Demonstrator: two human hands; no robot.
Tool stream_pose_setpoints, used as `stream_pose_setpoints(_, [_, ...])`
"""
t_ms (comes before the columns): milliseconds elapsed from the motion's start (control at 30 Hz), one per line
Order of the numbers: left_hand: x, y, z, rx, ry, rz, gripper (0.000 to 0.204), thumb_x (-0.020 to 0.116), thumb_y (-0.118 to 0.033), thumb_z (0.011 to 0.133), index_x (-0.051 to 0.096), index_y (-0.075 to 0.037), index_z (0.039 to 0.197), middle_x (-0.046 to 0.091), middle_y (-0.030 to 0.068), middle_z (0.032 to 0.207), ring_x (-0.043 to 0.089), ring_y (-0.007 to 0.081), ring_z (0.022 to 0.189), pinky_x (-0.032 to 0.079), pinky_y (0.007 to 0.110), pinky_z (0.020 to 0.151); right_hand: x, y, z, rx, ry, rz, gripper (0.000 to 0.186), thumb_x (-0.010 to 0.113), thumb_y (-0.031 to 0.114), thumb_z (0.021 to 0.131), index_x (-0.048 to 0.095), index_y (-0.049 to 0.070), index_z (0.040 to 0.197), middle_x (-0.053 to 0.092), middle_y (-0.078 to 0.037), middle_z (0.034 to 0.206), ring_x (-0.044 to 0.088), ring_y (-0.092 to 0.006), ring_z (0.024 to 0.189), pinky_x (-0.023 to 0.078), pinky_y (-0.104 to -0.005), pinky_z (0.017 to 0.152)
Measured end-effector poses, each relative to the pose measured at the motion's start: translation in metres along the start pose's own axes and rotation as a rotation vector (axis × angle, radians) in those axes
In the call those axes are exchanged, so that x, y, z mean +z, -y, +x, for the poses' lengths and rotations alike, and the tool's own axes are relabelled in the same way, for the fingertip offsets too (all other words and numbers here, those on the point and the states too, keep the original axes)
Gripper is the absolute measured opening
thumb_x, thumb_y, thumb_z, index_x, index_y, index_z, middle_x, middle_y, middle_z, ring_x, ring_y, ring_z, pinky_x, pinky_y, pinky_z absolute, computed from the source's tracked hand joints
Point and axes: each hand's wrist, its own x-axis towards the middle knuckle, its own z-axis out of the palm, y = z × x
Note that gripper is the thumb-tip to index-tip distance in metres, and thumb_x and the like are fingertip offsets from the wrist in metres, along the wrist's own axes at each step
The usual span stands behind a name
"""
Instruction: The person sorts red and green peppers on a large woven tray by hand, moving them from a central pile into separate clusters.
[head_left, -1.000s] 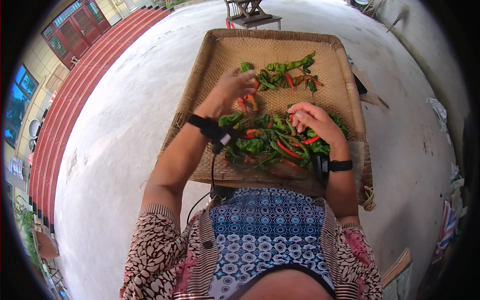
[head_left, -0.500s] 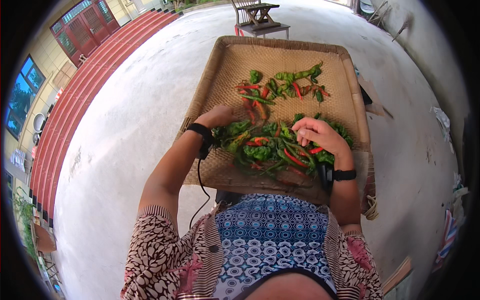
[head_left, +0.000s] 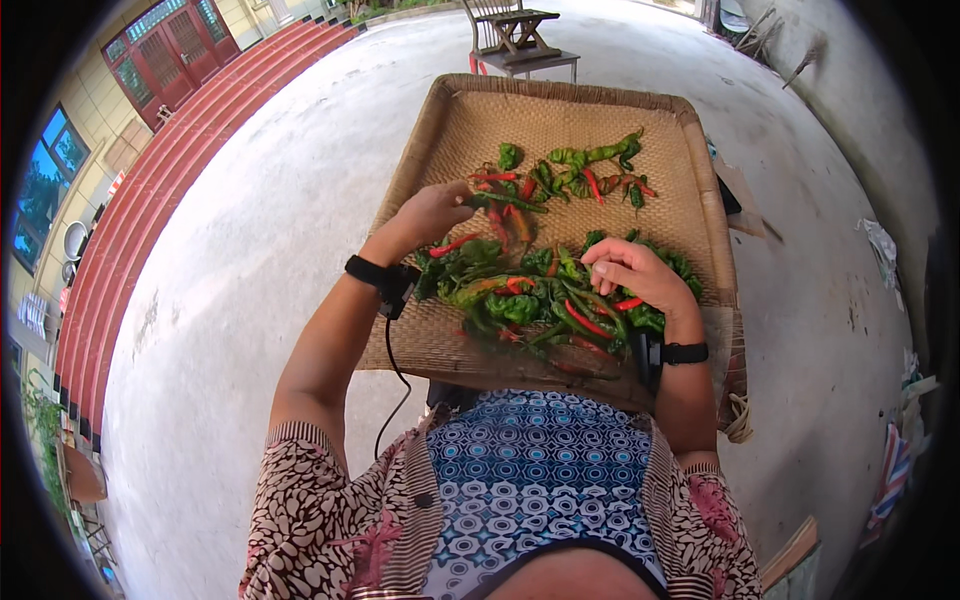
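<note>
While curling left hand (head_left: 432,216) beside peppers (head_left: 515,306) on woven tray (head_left: 510,118), bends right hand (head_left: 640,275) loosely; cannot tell if gripping with either.

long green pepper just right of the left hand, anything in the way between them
Nothing visible stands between the left hand and the long green pepper; the hand is right at the pepper's left end, though blur hides whether they touch. The right hand is off to the side, over the nearer pile of peppers.

No readable text or signs.
</note>
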Motion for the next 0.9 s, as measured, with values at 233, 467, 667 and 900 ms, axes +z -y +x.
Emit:
stream_pose_setpoints(233, [-0.020,-0.043,0.008,-0.262,0.313,-0.556,0.030,0.060,-0.021,0.090,0.055,-0.002,0.112,0.063,0.0064,0.074,0.059,0.0113,0.063,0.048,0.028,0.058,0.000,-0.003,0.002,0.013,-0.009,0.017,0.023,0.053,0.017,0.095,0.056,0.001,0.111,0.061,-0.004,0.086,0.056,-0.0086,0.072,0.048,-0.0237,0.066])
stream_pose_setpoints(467, [0.014,0.020,0.023,-0.004,-0.605,-0.166,0.037,0.065,-0.016,0.082,0.059,0.001,0.114,0.065,0.0189,0.091,0.063,0.0238,0.062,0.053,0.033,0.060,0.002,0.000,0.003,-0.005,0.004,0.004,0.023,0.053,0.017,0.095,0.056,0.001,0.111,0.061,-0.004,0.086,0.056,-0.0088,0.072,0.048,-0.0238,0.066])
stream_pose_setpoints(667, [0.018,0.021,-0.001,-0.424,0.428,-0.128,0.036,0.053,-0.006,0.078,0.059,0.002,0.112,0.065,0.0158,0.083,0.065,0.0220,0.062,0.053,0.035,0.061,0.001,0.000,0.000,0.026,-0.004,-0.006,0.024,0.053,0.018,0.095,0.056,0.002,0.112,0.061,-0.004,0.086,0.056,-0.0089,0.072,0.048,-0.0242,0.066])
stream_pose_setpoints(900, [0.017,0.016,-0.008,-0.297,0.568,-0.044,0.027,0.056,-0.014,0.078,0.063,0.001,0.099,0.065,0.0142,0.081,0.064,0.0215,0.062,0.052,0.034,0.059,0.001,-0.002,0.000,0.034,0.013,-0.012,0.024,0.054,0.020,0.095,0.056,0.002,0.112,0.061,-0.004,0.086,0.057,-0.0088,0.072,0.048,-0.0241,0.066])
